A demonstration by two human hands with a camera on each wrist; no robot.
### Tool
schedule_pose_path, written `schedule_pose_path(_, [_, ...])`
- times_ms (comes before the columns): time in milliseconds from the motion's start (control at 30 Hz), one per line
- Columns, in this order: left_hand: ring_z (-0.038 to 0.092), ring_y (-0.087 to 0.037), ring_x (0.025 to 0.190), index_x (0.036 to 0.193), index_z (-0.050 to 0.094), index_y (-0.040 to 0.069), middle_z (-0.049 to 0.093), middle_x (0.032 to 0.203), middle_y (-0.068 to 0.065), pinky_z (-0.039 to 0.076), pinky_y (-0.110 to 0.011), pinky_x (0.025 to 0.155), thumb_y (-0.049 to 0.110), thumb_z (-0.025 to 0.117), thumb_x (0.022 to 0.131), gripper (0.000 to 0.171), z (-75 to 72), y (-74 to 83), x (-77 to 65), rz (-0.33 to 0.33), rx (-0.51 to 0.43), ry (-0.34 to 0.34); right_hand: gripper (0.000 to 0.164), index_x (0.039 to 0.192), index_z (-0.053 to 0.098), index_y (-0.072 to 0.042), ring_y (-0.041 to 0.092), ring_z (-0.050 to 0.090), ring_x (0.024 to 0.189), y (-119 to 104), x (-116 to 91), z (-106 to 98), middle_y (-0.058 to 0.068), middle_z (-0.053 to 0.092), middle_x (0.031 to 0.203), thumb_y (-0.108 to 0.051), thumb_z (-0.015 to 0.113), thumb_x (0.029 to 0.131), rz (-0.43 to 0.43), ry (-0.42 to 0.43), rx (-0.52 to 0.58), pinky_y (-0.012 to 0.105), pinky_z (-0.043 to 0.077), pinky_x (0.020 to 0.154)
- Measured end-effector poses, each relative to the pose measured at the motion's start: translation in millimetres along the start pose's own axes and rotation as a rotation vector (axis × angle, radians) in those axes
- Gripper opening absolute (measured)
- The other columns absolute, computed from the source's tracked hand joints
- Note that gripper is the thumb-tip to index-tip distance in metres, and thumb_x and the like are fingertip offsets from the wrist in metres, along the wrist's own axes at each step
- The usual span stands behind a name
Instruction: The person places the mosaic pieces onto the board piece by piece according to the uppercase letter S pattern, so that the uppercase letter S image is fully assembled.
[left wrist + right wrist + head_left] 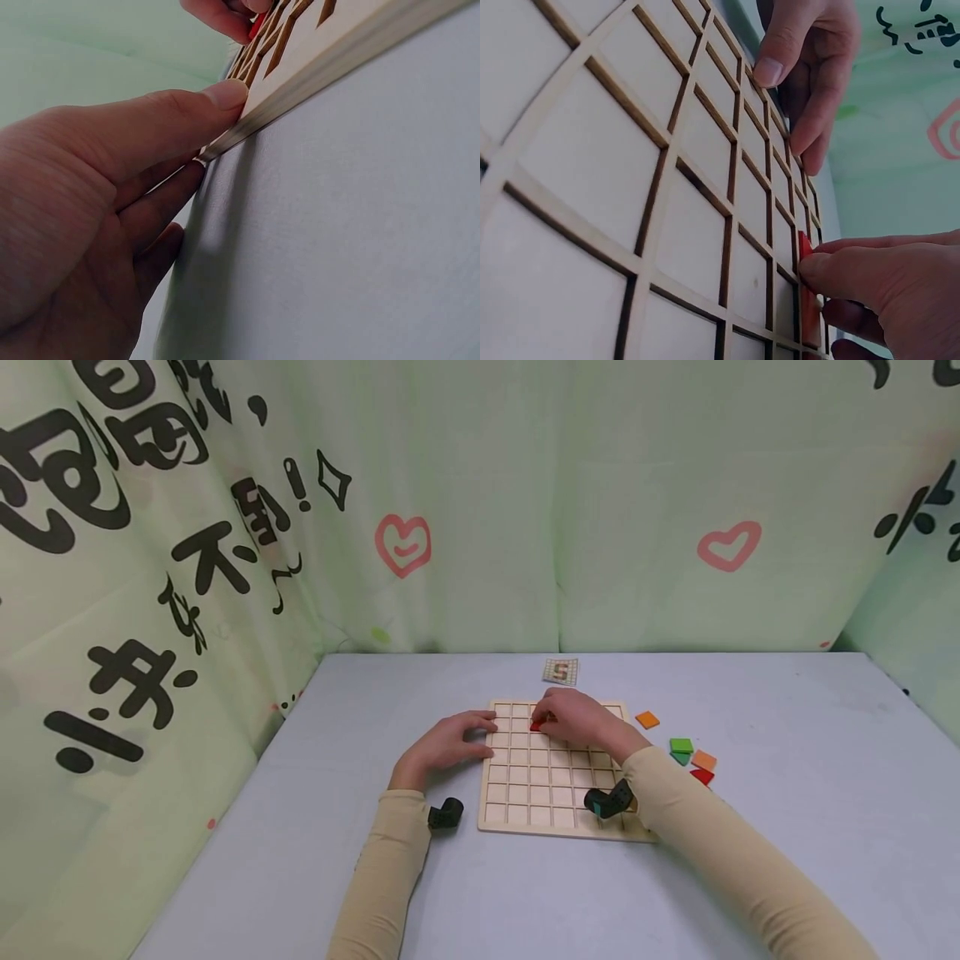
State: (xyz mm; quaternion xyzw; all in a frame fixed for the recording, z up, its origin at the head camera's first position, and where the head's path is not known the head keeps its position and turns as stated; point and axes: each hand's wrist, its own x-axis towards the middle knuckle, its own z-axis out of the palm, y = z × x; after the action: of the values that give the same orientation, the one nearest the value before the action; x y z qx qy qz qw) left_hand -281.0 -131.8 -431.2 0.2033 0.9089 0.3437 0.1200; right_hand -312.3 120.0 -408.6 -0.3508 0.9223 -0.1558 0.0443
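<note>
A pale wooden grid board lies flat on the table, its square cells framed by thin raised strips. My left hand touches the board's left edge, fingers apart. In the left wrist view the thumb rests on the rim, with the other fingers lower along the side. Over the upper part of the grid, my right hand pinches a red tile between thumb and fingers. The right wrist view has this tile tilted up at the grid strips. My right hand and forearm hide some of the board's right side.
Right of the board lie an orange tile, a bright green tile, a darker green piece, a lighter orange tile and another red tile. Behind the board is a small card printed with a grid and a red pattern.
</note>
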Motion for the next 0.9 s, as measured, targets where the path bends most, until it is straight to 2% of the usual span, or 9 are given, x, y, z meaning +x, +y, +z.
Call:
schedule_pose_path(167, [0.036,-0.023,0.149,0.128,0.066,0.007,0.048,0.155,-0.002,0.030,-0.041,0.123,0.019,0.073,0.092,0.039,0.0,0.6,-0.1,0.002,-0.002,-0.007,0.014,0.104,0.077,-0.004,0.022,0.061,0.089,1.6,0.2,-1.6,0.009,0.069,0.098,-0.007,0.069,0.093,-0.033,-0.006,-0.005,0.039,0.055,0.082])
schedule_pose_path(433, [0.036,-0.023,0.149,0.127,0.067,0.007,0.048,0.155,-0.001,0.030,-0.041,0.123,0.018,0.073,0.092,0.038,0.2,1.5,-1.1,-0.010,-0.006,-0.001,0.016,0.106,0.075,-0.002,0.022,0.060,0.087,2.7,-2.1,-0.4,0.011,0.068,0.099,-0.009,0.069,0.094,0.019,0.000,0.007,0.039,0.055,0.081])
schedule_pose_path(633, [0.036,-0.023,0.149,0.128,0.067,0.008,0.048,0.154,-0.002,0.030,-0.042,0.123,0.018,0.073,0.092,0.038,0.8,1.5,-1.6,-0.011,-0.007,-0.002,0.017,0.107,0.076,-0.002,0.023,0.062,0.088,3.0,-5.7,-0.1,0.010,0.068,0.098,-0.010,0.070,0.093,-0.002,0.021,0.014,0.040,0.055,0.082])
schedule_pose_path(900, [0.035,-0.023,0.149,0.129,0.066,0.008,0.048,0.155,-0.001,0.030,-0.041,0.123,0.020,0.073,0.092,0.039,0.7,1.5,-1.1,-0.016,0.000,0.000,0.017,0.108,0.075,-0.003,0.023,0.062,0.089,3.7,-5.6,0.3,0.010,0.069,0.099,-0.010,0.069,0.094,0.012,0.024,0.035,0.040,0.056,0.083])
